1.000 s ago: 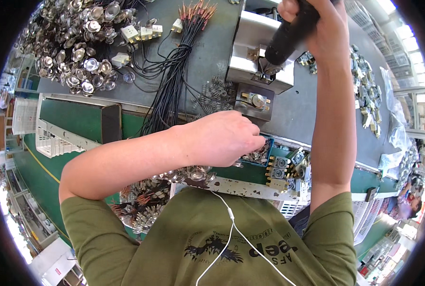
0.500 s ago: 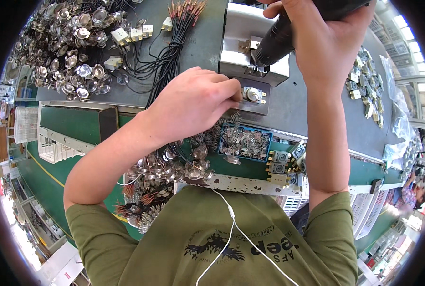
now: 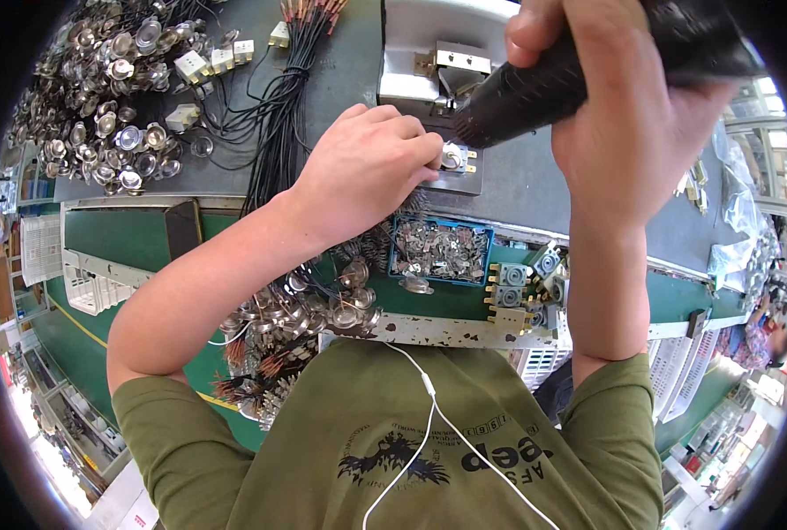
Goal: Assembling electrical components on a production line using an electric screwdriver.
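Note:
My right hand (image 3: 618, 124) is wrapped round a black power screwdriver (image 3: 534, 97), which slants down to the left. Its nose is just above a small switch-like part (image 3: 455, 159) with a white round centre and brass tabs. That part sits on a dark metal block (image 3: 460, 184). My left hand (image 3: 367, 168) is closed, thumb and fingertips pinched at the part's left edge. The fingers hide what exactly they grip there. Behind the block is a silver metal box (image 3: 411, 88) with a small bracket on its front.
A blue tray (image 3: 442, 252) of small metal pieces lies by the table edge, beside several grey switch parts (image 3: 510, 287). Black wires (image 3: 278, 132) and a heap of round metal-capped parts (image 3: 120, 97) cover the left. Plastic film (image 3: 733, 212) lies at right.
The screwdriver has come away from the silver box's front and nearer to me, over the small part. My left hand stays at that part. The whole view has shifted slightly.

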Demonstrator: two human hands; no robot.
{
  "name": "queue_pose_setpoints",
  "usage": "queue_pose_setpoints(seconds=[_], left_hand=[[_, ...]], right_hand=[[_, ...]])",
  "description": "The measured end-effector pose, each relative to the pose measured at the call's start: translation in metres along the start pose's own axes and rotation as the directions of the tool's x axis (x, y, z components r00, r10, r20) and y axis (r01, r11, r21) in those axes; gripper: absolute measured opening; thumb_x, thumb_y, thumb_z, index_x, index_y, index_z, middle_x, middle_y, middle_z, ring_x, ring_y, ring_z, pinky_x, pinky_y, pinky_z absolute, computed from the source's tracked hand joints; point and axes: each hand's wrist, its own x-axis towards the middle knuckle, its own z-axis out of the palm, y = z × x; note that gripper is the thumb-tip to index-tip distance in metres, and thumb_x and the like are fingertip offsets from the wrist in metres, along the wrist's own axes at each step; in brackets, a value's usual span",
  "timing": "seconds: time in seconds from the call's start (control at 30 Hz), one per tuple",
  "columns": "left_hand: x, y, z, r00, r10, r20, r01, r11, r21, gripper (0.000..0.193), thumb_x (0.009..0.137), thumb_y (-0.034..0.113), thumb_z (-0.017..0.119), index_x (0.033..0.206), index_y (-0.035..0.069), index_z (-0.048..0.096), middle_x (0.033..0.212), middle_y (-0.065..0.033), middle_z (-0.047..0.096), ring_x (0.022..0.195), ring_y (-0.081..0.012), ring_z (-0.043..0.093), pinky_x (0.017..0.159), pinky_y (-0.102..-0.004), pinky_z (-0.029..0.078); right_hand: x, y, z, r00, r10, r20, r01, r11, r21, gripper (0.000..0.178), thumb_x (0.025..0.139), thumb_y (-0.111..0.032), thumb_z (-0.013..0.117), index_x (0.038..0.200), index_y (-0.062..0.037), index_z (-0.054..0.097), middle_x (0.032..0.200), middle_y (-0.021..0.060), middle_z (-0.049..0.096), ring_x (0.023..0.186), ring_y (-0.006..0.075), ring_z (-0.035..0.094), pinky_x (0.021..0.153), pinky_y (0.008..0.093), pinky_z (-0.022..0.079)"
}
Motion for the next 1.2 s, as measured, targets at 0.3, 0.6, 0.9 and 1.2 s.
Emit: queue_pose_setpoints(seconds=[0.3, 0.6, 0.9, 1.2], left_hand=[[-0.008, -0.013, 0.01, 0.999, -0.035, 0.013, 0.037, 0.993, -0.112, 0.012, 0.087, 0.018, 0.075, 0.091, 0.011, 0.066, 0.096, -0.0004, 0.07, 0.095, -0.0246, 0.066, 0.08, -0.0403, 0.049], [-0.006, -0.008, 0.01, 1.0, -0.03, -0.007, 0.029, 0.995, -0.091, 0.01, 0.085, 0.013, 0.073, 0.089, 0.01, 0.064, 0.09, -0.0011, 0.067, 0.093, -0.0243, 0.064, 0.079, -0.0399, 0.048], [-0.006, -0.005, 0.01, 0.989, -0.147, 0.026, 0.149, 0.974, -0.17, 0.013, 0.086, 0.017, 0.073, 0.093, 0.009, 0.066, 0.091, -0.0049, 0.066, 0.097, -0.0285, 0.064, 0.082, -0.043, 0.05], [0.013, -0.005, -0.013, 0.868, -0.294, 0.4, 0.342, 0.938, -0.052, 0.031, 0.093, 0.032, 0.072, 0.109, 0.007, 0.063, 0.089, -0.0153, 0.073, 0.091, -0.0382, 0.071, 0.079, -0.0499, 0.057]], right_hand=[[-0.019, -0.006, 0.016, 0.992, 0.121, -0.039, -0.11, 0.969, 0.219, 0.039, 0.084, 0.012, 0.076, 0.117, 0.0023, 0.055, 0.09, 0.0095, 0.071, 0.073, 0.013, 0.069, 0.063, 0.0262, 0.058], [-0.014, 0.035, 0.027, 0.967, -0.252, -0.028, 0.235, 0.852, 0.468, 0.059, 0.085, 0.015, 0.074, 0.128, -0.0007, 0.038, 0.101, 0.0117, 0.066, 0.081, 0.0142, 0.069, 0.066, 0.0269, 0.058], [0.007, 0.02, 0.025, 0.964, 0.116, 0.239, -0.162, 0.97, 0.18, 0.058, 0.087, 0.0, 0.078, 0.132, -0.0044, 0.041, 0.098, 0.008, 0.067, 0.077, 0.0127, 0.067, 0.064, 0.0286, 0.057], [-0.022, 0.022, 0.036, 0.963, 0.108, 0.247, -0.162, 0.964, 0.209, 0.049, 0.087, 0.004, 0.078, 0.123, -0.0001, 0.046, 0.09, 0.007, 0.069, 0.071, 0.0115, 0.067, 0.058, 0.0251, 0.054]])
